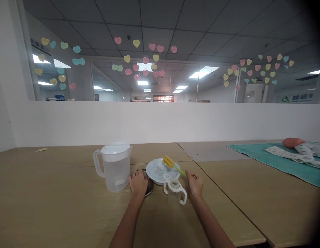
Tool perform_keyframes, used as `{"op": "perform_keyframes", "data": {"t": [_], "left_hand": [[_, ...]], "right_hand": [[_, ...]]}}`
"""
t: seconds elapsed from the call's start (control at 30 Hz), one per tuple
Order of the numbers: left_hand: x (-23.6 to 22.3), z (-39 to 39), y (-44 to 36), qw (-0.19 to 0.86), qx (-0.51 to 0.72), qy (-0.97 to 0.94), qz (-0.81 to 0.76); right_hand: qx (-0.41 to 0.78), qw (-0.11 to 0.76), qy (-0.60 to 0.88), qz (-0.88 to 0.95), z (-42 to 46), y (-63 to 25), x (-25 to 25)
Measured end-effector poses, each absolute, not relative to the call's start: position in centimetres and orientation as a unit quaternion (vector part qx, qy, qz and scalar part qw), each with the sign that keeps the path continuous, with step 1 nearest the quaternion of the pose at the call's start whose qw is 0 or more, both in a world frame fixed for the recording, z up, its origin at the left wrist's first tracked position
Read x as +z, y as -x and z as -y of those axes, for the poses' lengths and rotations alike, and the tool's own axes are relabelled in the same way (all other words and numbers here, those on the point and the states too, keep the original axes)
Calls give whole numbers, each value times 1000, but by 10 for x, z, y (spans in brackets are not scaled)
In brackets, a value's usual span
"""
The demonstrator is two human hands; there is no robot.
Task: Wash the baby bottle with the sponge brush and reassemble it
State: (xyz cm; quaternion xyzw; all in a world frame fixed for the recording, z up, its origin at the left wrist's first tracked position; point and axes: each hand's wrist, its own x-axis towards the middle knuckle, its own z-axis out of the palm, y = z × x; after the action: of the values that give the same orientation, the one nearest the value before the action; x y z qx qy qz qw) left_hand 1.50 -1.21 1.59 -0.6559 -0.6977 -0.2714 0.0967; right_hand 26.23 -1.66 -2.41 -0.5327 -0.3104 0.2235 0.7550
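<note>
My left hand (138,183) lies on a small dark metal dish (148,186), fingers curled over its rim. My right hand (195,185) pinches the end of a green-handled brush with a yellow sponge head (169,161); the head rests over a white plate (162,171). A clear two-handled baby cup (175,191) stands between my hands. A frosted plastic pitcher with a lid (115,166) stands just left of my left hand.
The wooden table (59,199) ends at a white partition wall behind. A teal mat (284,160) with a patterned cloth and a pinkish object (292,142) lies at the right. Glass with heart stickers rises above the wall.
</note>
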Motion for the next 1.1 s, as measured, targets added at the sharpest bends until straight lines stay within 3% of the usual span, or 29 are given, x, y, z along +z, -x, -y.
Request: {"op": "perform_keyframes", "data": {"t": [0.23, 0.4, 0.6, 0.83, 1.1], "left_hand": [[12, 11, -12, 110, -240, 655, 708], [14, 11, -11, 119, -252, 650, 707], [21, 15, -18, 134, -352, 677, 632], [14, 19, -31, 90, -366, 743, 553], [7, 13, -45, -14, -388, 714, 583]], "right_hand": [[118, 682, 590, 416, 26, -255, -17], [131, 675, 564, 457, 27, -250, -17], [148, 684, 544, 462, 27, -249, -16], [158, 692, 535, 458, 30, -248, -12], [177, 707, 511, 455, 26, -248, -15]]}}
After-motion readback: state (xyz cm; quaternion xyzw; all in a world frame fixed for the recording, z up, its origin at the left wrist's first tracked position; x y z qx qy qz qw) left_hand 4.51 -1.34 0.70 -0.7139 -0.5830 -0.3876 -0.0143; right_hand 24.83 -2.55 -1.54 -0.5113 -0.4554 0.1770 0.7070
